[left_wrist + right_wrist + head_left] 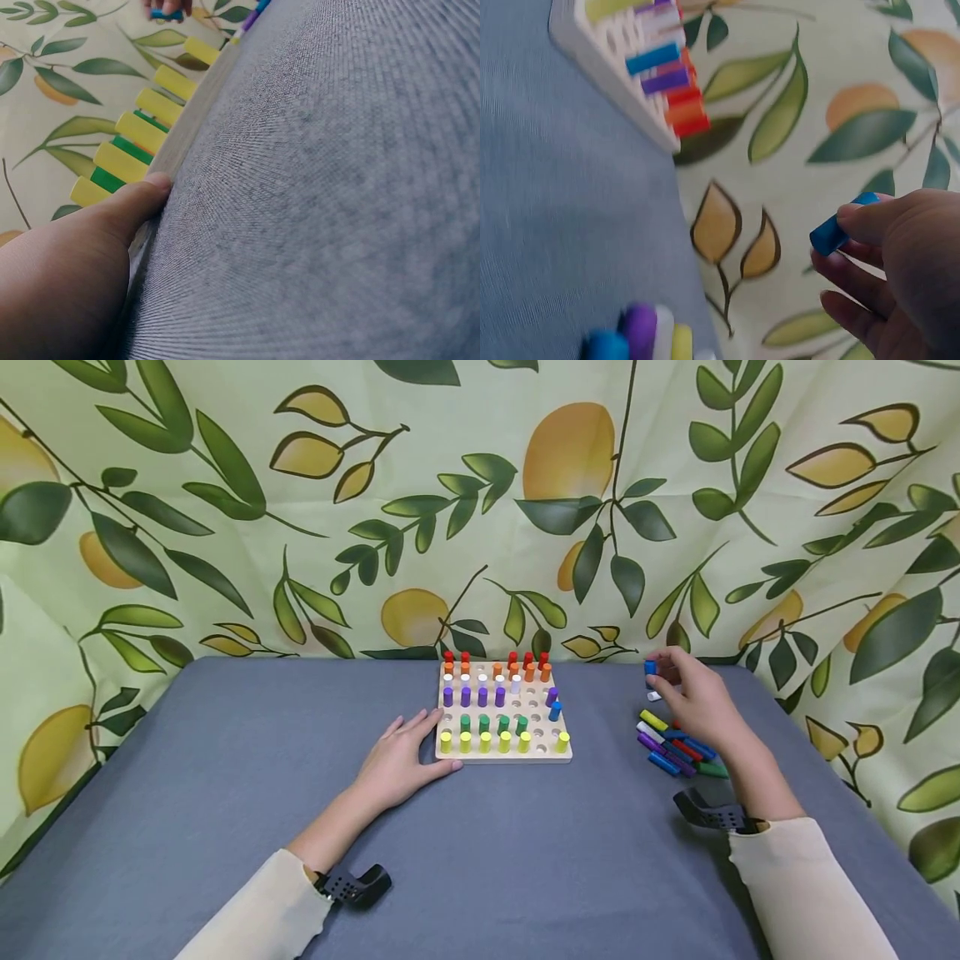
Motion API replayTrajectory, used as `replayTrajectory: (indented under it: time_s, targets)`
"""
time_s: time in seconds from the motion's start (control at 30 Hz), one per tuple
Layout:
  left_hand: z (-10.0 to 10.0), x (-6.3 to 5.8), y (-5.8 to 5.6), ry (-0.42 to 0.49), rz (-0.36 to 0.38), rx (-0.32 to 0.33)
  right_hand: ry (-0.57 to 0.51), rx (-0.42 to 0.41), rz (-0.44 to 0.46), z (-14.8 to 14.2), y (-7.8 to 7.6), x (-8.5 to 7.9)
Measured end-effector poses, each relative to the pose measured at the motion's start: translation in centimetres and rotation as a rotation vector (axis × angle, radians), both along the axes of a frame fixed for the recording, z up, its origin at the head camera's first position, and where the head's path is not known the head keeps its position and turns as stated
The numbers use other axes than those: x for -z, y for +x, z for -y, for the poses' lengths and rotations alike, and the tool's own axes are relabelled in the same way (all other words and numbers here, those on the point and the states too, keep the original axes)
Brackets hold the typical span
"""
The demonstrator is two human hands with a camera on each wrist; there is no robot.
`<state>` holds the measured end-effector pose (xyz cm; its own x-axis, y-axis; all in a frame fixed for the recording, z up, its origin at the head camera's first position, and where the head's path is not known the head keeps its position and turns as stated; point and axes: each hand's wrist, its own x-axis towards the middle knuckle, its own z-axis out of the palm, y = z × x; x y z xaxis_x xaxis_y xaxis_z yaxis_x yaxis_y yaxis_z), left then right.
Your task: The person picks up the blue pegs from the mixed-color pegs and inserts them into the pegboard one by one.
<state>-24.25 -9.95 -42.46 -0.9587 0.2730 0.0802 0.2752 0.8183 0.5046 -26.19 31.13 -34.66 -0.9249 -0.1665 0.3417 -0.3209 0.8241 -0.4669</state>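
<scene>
A wooden pegboard (495, 758) stands in the middle of the table with rows of yellow, green, purple, white, orange and red pegs. One blue peg (555, 712) sits near its right edge. My left hand (401, 756) rests at the board's front left corner, fingers against the left side and thumb (150, 191) on the front edge. Off to the right, my right hand (697, 697) pinches another blue peg (840, 227) between thumb and fingertips, raised above the table. Below that hand lies a pile of loose pegs (663, 764) in several colours, partly hidden by it.
A white peg (654, 696) lies just beyond the pile, under the right hand. Behind the grey-blue tablecloth (495, 860) hangs a leaf-and-fruit patterned curtain (465, 543), close to the board's far side.
</scene>
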Motion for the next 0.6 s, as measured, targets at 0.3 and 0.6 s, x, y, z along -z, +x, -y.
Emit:
replayTrajectory:
  time_s: [0.3,0.6]
  targets:
    - [0.0,-0.4,-0.6,-0.004,-0.014,-0.005,-0.014,-0.127,-0.108,4.2,-0.7,-1.6]
    - [-0.1,0.0,-0.1,0.014,-0.02,-0.014,-0.102,-0.184,-0.067,8.5,-1.1,-0.6]
